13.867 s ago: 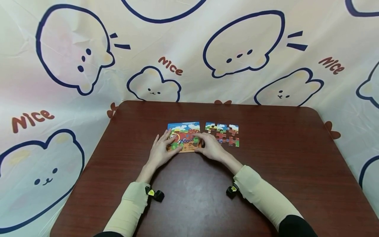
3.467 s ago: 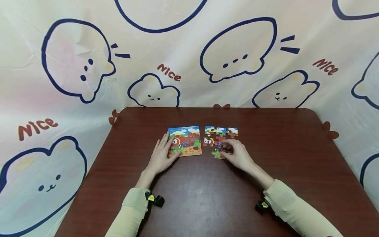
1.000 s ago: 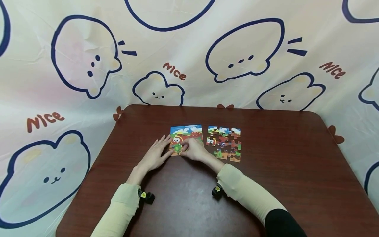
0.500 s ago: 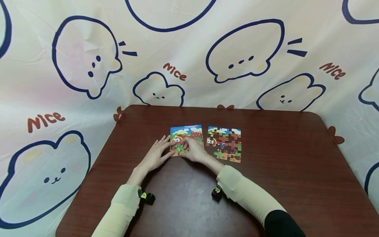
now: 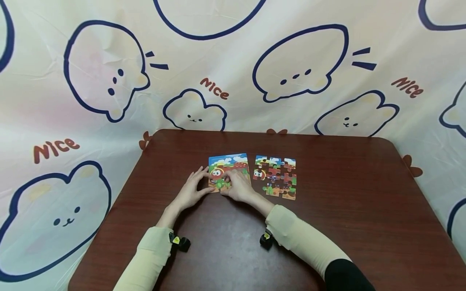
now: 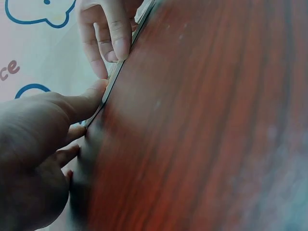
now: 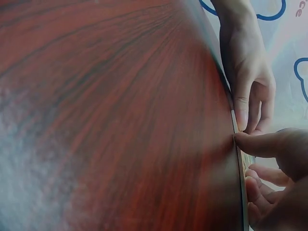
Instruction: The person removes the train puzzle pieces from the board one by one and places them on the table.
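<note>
A jigsaw puzzle board (image 5: 228,160) with a red train picture lies flat on the table in the head view. My left hand (image 5: 191,191) is at its lower left corner, thumb and bent fingers round the corner. My right hand (image 5: 239,185) grips at the front edge, thumb at the rim and curled fingers on the picture. Between the two hands shows the green cactus part. In the right wrist view the right thumb (image 7: 257,144) presses the rim of the board (image 7: 238,166); the left wrist view shows both thumbs close together at that rim. The fingers partly hide the board.
To the right of the board lie several loose puzzle pieces (image 5: 274,174) in rows, with a gap at their lower left. The brown table (image 5: 338,210) has rounded back corners. Behind it hangs a white cloth (image 5: 233,60) with cartoon outlines. Each wrist wears a small black camera.
Over several seconds more pieces have come to lie on the right. My right hand went from them to the board's front edge. In the last half second my left fingers drew back slightly toward the left.
</note>
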Demonstrator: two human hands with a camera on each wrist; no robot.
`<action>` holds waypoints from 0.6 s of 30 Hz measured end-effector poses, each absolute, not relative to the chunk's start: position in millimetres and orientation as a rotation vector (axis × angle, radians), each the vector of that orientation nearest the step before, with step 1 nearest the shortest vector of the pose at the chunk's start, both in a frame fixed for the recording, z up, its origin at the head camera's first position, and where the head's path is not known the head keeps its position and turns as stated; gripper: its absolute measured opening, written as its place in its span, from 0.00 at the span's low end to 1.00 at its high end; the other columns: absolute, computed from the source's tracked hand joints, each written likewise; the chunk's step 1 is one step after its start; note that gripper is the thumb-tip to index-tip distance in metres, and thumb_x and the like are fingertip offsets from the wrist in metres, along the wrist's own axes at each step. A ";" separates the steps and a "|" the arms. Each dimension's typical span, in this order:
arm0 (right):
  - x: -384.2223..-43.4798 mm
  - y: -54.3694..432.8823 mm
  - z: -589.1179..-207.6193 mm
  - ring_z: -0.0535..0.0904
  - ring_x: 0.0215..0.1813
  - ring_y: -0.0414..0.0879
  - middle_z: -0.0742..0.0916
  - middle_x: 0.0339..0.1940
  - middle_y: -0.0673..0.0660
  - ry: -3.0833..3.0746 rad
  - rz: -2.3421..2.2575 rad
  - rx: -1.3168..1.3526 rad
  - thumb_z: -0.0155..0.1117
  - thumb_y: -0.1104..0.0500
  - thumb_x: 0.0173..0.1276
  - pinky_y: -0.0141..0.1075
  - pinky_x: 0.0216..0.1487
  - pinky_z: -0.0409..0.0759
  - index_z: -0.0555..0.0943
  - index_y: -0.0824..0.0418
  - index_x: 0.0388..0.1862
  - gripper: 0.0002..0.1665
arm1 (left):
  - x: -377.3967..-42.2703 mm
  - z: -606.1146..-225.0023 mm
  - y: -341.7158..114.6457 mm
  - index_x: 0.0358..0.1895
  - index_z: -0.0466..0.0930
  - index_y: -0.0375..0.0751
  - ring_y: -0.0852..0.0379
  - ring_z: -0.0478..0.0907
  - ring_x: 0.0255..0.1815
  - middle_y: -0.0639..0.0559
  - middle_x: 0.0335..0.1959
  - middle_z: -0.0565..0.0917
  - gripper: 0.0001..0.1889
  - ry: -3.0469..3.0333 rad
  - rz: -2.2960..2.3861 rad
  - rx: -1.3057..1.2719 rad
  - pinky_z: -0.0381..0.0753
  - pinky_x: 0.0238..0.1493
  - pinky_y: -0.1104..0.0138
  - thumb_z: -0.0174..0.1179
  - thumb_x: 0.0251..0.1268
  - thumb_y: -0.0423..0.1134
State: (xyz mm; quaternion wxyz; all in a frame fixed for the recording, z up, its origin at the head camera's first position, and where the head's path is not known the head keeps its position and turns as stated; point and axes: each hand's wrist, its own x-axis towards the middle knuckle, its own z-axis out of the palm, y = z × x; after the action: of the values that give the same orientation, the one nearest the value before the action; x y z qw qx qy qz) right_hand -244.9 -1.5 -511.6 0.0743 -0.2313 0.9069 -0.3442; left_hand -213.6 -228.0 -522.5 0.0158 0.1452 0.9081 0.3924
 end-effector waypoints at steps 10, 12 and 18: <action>-246.5 -3.4 -513.8 0.84 0.58 0.55 0.88 0.52 0.57 2.723 -1.061 -0.667 0.85 0.56 0.64 0.56 0.66 0.74 0.83 0.58 0.59 0.28 | -213.4 -522.6 -230.3 0.70 0.80 0.35 0.30 0.50 0.92 0.31 0.87 0.65 0.24 2.795 1.253 0.435 0.42 0.90 0.32 0.72 0.75 0.35; -246.5 -3.4 -513.5 0.85 0.56 0.55 0.90 0.51 0.57 2.722 -1.080 -0.674 0.85 0.56 0.65 0.57 0.67 0.74 0.84 0.58 0.60 0.28 | -213.5 -522.7 -230.7 0.71 0.81 0.36 0.30 0.51 0.92 0.31 0.87 0.66 0.25 2.800 1.247 0.444 0.42 0.90 0.31 0.72 0.74 0.35; -248.9 -2.5 -517.2 0.85 0.44 0.48 0.92 0.44 0.55 2.665 -1.212 -0.634 0.84 0.60 0.66 0.52 0.65 0.77 0.86 0.59 0.60 0.25 | -213.3 -522.4 -230.6 0.70 0.83 0.38 0.30 0.50 0.92 0.31 0.87 0.66 0.24 2.796 1.252 0.462 0.41 0.90 0.30 0.72 0.74 0.35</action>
State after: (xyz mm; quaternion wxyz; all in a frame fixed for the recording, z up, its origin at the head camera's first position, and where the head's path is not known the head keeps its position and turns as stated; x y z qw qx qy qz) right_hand -248.9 -2.5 -517.2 0.0728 -0.2109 0.8873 -0.4036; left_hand -213.3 -230.6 -522.4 0.0218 0.1491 0.9023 0.4040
